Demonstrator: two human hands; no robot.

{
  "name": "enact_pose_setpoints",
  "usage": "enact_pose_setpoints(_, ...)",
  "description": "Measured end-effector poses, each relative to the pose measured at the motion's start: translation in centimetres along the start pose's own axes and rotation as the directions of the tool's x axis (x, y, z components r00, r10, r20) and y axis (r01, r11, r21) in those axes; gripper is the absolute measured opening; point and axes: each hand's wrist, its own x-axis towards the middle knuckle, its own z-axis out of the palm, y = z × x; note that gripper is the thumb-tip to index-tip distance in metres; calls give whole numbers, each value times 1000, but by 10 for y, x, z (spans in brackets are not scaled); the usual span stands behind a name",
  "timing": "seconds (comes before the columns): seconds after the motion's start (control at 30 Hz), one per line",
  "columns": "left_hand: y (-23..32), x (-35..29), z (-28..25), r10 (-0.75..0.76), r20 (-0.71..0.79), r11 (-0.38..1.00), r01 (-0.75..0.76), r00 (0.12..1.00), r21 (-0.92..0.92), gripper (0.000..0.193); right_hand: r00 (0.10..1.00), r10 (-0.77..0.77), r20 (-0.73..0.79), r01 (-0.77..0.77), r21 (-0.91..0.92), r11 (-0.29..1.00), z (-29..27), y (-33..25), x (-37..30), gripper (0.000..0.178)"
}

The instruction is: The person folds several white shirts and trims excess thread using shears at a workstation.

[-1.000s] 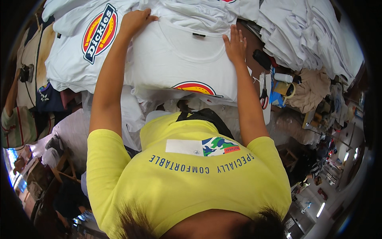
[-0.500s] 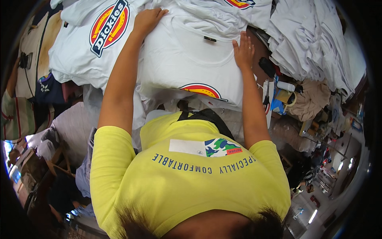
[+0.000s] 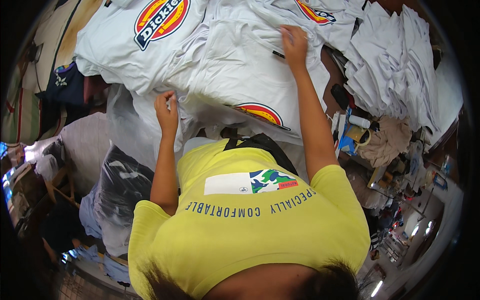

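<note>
The left hand [image 3: 166, 109], fingers curled, is at the near left side of a white shirt [image 3: 240, 65]; the right hand [image 3: 295, 44], fingers bent, is by its neckline. Whether either pinches cloth I cannot tell. The shirt lies at the tabletop's [image 3: 334, 69] near edge. A printed shirt [image 3: 112, 50] lies left; piled white garments [image 3: 395, 65] lie toward the far right corner, beige cloth [image 3: 389, 145] nearer.

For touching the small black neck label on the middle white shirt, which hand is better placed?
Probably the right hand: it is just beside the black neck label. The left hand is lower in the picture, toward the left of the white shirt, farther from the label.
</note>
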Motion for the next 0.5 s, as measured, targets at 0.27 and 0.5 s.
enact_pose_setpoints(0.27, -42, -9, 23, 83, 273, 986, -119, 958, 117, 33, 903, -78, 422, 155, -151, 976, 94, -72, 46, 32)
enact_pose_setpoints(0.5, -28, -9, 0, -241, 381, 962, 273, 893, -32, 25, 844, 204, 497, -220, -25, 975, 66, -56, 54, 29)
